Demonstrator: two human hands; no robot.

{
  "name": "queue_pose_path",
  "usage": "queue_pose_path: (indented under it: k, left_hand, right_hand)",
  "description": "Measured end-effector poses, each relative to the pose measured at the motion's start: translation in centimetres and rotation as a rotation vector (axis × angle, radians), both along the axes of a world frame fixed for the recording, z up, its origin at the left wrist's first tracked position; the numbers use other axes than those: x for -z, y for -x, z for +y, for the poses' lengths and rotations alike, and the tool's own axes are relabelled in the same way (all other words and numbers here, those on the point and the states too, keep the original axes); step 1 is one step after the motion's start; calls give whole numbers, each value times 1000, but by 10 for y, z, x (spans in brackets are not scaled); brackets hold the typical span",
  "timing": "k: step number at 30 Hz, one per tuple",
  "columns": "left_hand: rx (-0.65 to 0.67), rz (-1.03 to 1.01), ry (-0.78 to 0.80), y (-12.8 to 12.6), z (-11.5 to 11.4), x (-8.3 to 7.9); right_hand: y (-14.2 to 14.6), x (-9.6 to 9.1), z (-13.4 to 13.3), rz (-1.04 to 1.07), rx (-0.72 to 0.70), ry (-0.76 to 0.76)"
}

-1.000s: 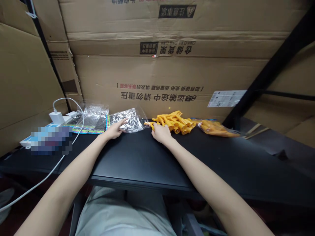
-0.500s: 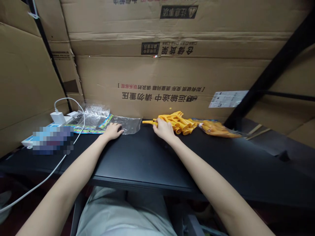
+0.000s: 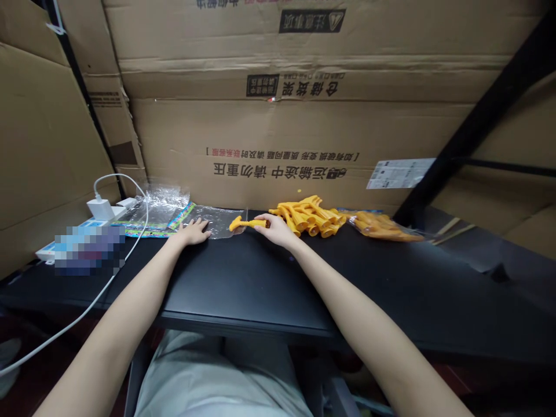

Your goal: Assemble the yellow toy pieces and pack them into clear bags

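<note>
My right hand [image 3: 277,230] pinches a yellow plastic piece [image 3: 243,223] by its wider end; the piece lies sideways, its forked tip pointing left over the edge of a clear plastic bag [image 3: 220,219]. My left hand [image 3: 193,231] rests on the left part of that flat bag with its fingers spread, holding nothing. Just right of my right hand, a heap of similar yellow pieces [image 3: 310,214] with hollow, flared ends sits against the cardboard.
A clear bag filled with orange-yellow pieces [image 3: 384,226] lies farther right. More clear bags with colourful edges [image 3: 163,205] lie at the left, near a power strip [image 3: 46,253] with a white charger [image 3: 99,208] and cable. A cardboard wall [image 3: 260,127] stands behind the black table [image 3: 243,284].
My right hand has moved left from the heap with one yellow piece, which now reaches the bag's edge. The fingers of my left hand have spread out on the bag.
</note>
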State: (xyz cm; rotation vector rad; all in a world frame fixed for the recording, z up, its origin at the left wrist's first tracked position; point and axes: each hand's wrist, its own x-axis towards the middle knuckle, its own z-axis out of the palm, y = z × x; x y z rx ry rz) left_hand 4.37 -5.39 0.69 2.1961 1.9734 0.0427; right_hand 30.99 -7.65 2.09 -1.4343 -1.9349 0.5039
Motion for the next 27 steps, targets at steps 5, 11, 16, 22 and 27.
queue_pose_path:
  k: [5,11,16,22,27]
  left_hand:
    - [-62,72,-24,9,1,-3]
    - [-109,113,-229,-1,-8,-7]
    - [99,35,-389,-27,-25,-21]
    - [251,146,-366,-52,-38,-19]
    - [336,178,-395,-52,-33,-13]
  right_hand:
    - [-14,6,2,-43,-97,106]
    - [-13,3,-1,-188,-103,116]
    - [-12,-8,-9,-438,-38,104]
    - [-16,-9,-6,-434,-42,140]
    - [-20,-3,1,-303,-78,92]
